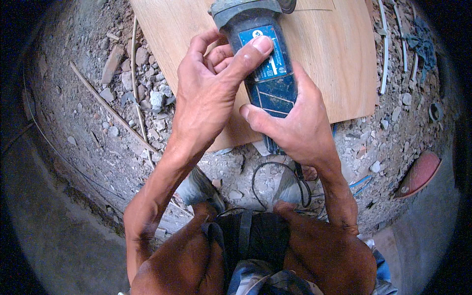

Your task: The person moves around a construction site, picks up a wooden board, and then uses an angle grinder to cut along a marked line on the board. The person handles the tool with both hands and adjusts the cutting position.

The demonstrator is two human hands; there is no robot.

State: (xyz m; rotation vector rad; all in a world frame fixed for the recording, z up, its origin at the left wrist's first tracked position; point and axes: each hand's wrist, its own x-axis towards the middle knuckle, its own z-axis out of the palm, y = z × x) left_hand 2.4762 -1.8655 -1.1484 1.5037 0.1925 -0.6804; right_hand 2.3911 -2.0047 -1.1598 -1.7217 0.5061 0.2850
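A blue angle grinder (269, 96) with a dark grey head is held over a wooden board (339, 69). The grinder's head reaches the top edge of the view, so its far end is cut off. Around the grinder's lower body wraps my right hand (305, 130), its thumb lying across the near side. My left hand (209, 88) grips the upper body from the left, thumb pressed on the label and fingers curled at the side. From the grinder's near end a black cord (254, 183) loops down between my shoes.
Rubble (157, 100) and broken stones surround the board. Thin wooden strips (105, 104) lie on the left, white strips (384, 54) on the right. A blue cloth (424, 46), a grey ring (435, 112) and a reddish rounded piece (419, 174) lie at the right.
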